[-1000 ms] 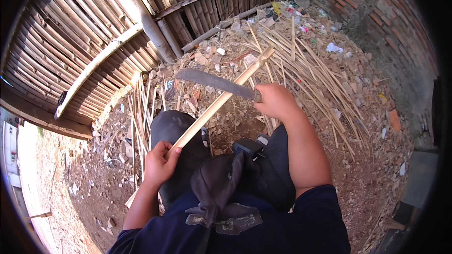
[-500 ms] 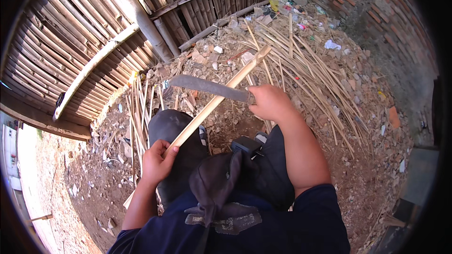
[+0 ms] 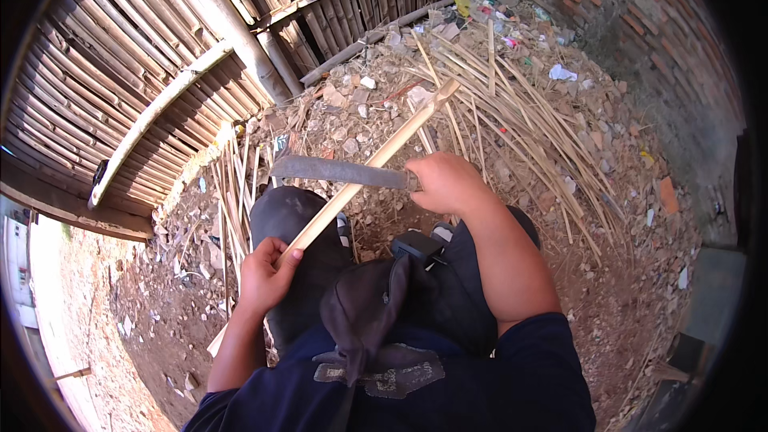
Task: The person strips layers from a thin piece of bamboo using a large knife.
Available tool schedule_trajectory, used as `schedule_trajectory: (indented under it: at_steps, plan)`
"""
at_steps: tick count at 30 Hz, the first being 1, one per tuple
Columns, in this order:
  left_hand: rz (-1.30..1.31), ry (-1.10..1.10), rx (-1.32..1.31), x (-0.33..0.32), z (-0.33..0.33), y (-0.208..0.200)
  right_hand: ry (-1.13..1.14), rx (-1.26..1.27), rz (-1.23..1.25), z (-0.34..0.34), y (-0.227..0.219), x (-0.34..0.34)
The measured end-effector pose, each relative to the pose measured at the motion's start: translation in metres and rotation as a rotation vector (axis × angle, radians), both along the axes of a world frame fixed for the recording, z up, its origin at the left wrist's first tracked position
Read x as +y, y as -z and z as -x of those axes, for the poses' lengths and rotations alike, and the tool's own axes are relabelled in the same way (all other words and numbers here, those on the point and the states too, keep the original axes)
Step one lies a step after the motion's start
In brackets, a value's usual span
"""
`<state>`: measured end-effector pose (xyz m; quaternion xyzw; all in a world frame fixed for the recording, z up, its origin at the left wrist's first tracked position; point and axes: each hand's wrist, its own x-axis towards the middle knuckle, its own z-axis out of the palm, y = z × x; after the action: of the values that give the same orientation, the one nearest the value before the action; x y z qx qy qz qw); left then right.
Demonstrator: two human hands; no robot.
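Observation:
My left hand (image 3: 269, 274) is closed round the lower part of a long pale bamboo strip (image 3: 385, 149), which slants up and away to the right across my left knee. In my right hand (image 3: 445, 184) is a machete (image 3: 340, 170), gripped by its handle. Its broad dark blade points left and crosses the strip near the middle, appearing to lie against it. Most of the handle is hidden inside my fist. The strip's near end shows again below my left wrist.
Many split bamboo strips (image 3: 544, 140) lie piled ahead on the right, and more strips (image 3: 232, 192) stand left of my knee. A bamboo-slat wall (image 3: 160, 72) rises at far left, a brick wall (image 3: 672, 56) at right. Rubble and litter cover the ground.
My right hand has drawn the machete toward me and slightly left, so the blade crosses the strip lower down. My left hand and the strip have hardly moved.

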<state>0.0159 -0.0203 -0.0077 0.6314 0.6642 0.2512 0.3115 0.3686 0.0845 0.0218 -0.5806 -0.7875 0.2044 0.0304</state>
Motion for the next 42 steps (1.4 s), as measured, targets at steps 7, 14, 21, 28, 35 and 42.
schedule_trajectory:
  at_steps: [7, 14, 21, 28, 35, 42]
  plan:
    - [-0.045, 0.011, 0.025, -0.003, 0.001, 0.003, 0.204, 0.200, 0.014, -0.034, 0.007, 0.025]
    - [-0.025, 0.022, -0.004, 0.000, 0.006, 0.008, -0.019, 0.032, 0.063, -0.008, 0.001, 0.004]
    - [-0.090, 0.037, 0.081, -0.002, -0.004, -0.002, 0.277, 0.275, 0.094, -0.041, 0.004, 0.024]
    - [-0.073, 0.059, 0.102, -0.003, 0.003, 0.003, 0.019, 0.170, 0.114, -0.026, 0.002, 0.016]
    - [-0.126, 0.090, 0.169, 0.001, -0.002, -0.006, 0.227, 0.232, 0.042, -0.042, 0.003, 0.020]
    - [-0.132, 0.075, 0.164, -0.007, -0.003, -0.004, 0.267, 0.317, 0.215, -0.059, -0.005, 0.027]
